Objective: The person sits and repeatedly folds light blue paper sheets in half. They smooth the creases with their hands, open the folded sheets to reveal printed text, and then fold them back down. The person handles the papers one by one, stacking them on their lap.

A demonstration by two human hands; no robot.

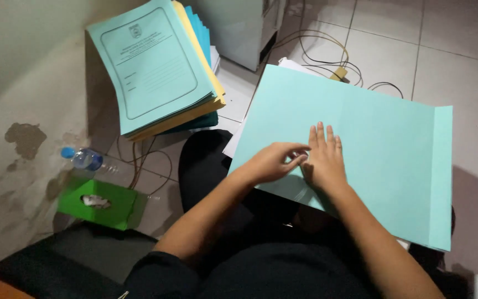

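A large light-teal paper folder (pixel 372 133) lies opened flat across my lap, with a narrow folded flap along its right edge. My right hand (pixel 323 158) rests flat on it, fingers together and pointing away from me. My left hand (pixel 275 161) sits just beside it on the folder, fingers curled and pinched toward the right hand's thumb side. I cannot tell whether a small item is between those fingers. Both forearms reach in from below.
A stack of teal, yellow and blue folders (pixel 159 66) leans at the upper left. A plastic water bottle (pixel 86 158) and a green tissue box (pixel 102 203) sit on the floor at the left. Cables (pixel 327 58) trail over white tiles beyond the folder.
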